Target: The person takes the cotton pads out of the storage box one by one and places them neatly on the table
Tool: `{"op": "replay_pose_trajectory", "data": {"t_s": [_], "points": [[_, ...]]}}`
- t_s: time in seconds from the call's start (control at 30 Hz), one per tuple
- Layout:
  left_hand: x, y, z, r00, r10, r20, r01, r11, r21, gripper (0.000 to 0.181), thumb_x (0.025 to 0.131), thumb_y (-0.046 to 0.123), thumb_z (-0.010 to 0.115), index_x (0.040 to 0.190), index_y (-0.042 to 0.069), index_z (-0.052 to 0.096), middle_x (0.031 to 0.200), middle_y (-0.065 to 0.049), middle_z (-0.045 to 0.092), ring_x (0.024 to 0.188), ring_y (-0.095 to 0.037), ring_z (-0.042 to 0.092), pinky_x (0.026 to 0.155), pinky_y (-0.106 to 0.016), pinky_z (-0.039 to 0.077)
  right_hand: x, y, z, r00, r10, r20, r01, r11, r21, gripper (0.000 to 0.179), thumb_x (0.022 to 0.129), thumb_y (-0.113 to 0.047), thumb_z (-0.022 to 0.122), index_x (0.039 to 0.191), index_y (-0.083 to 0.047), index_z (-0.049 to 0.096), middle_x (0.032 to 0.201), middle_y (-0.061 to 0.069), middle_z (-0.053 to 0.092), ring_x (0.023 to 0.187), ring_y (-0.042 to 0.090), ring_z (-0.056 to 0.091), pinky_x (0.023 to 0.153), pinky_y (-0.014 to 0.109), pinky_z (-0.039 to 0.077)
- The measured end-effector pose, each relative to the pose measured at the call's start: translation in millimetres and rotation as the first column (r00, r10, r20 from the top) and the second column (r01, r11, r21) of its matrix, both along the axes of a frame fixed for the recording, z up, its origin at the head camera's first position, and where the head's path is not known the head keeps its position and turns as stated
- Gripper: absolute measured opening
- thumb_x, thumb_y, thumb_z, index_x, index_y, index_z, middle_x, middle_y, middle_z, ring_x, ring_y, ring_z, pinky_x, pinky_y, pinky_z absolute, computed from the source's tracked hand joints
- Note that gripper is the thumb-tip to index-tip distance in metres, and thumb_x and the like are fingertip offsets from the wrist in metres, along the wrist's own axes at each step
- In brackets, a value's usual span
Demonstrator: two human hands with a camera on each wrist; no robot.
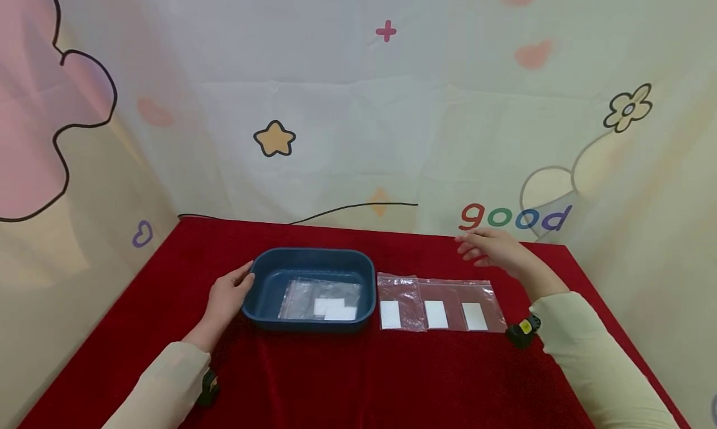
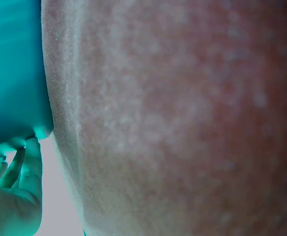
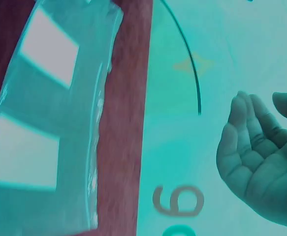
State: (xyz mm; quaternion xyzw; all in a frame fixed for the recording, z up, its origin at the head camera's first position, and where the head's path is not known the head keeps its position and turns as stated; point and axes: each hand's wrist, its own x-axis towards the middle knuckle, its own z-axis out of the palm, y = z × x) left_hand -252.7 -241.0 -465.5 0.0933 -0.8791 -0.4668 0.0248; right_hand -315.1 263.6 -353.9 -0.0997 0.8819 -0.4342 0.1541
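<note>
My left hand (image 1: 226, 295) is at the left end of a dark blue plastic basin (image 1: 313, 324), fingertips touching its outer wall near the rim. The left wrist view shows these fingers (image 2: 31, 167) fairly straight against the basin's side. Inside the basin lie clear zip bags (image 1: 302, 295) with white rectangular pieces (image 1: 340, 313). To its right, three overlapping clear zip bags (image 1: 455, 290) lie in a row, each with a white rectangle (image 1: 435, 314) inside. Raised beyond the row's right end, my right hand (image 1: 495, 249) holds nothing, its fingers loosely curved in the right wrist view.
A red cloth (image 1: 437, 379) covers the table under the basin and bags. Pale fabric (image 1: 347, 105) printed with a star, a flower and the word "good" hangs behind and at both sides. Each wrist wears a dark strapped device (image 1: 523, 330).
</note>
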Motion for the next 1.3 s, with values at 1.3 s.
{"op": "replay_pose_trajectory", "data": {"t_s": [1.3], "points": [[-1.6, -2.3, -3.9, 1.000, 0.005, -0.006, -0.005, 1.000, 0.021, 0.050, 0.107, 0.020, 0.048, 0.155, 0.004, 0.043, 0.154, -0.025, 0.048, 0.143, -0.042, 0.048, 0.116, -0.055, 0.044, -57.0, -173, 8.4, 0.933, 0.337, 0.130, -0.320, 0.938, -0.135, 0.040, 0.104, -0.022, 0.054, 0.136, 0.002, 0.056, 0.133, 0.025, 0.063, 0.112, 0.032, 0.067, 0.111, 0.051, 0.051]]}}
